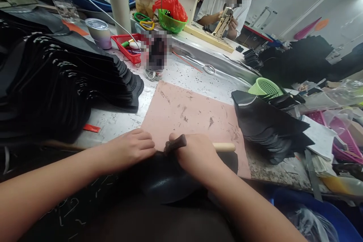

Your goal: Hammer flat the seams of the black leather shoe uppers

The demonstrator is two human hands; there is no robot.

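Note:
A hammer with a dark head and a pale wooden handle (225,147) is gripped in my right hand (197,155), its handle pointing right. Under both hands a black leather-like piece (167,185) drapes over the table's front edge onto my lap. My left hand (132,145) is closed at the upper left edge of that piece, fingers together and curled; the thumb is hidden. Beneath lies a pink board (195,109) with dark scuffs, partly covered by the black piece and my right hand.
Stacked black pieces (65,79) rise on the left; another fanned stack (269,124) lies right. Behind are a red basket (129,51), a lidded tumbler (119,3), a green bowl (171,22) and a green basket (263,87). Across the table, a person sits at a machine (222,22).

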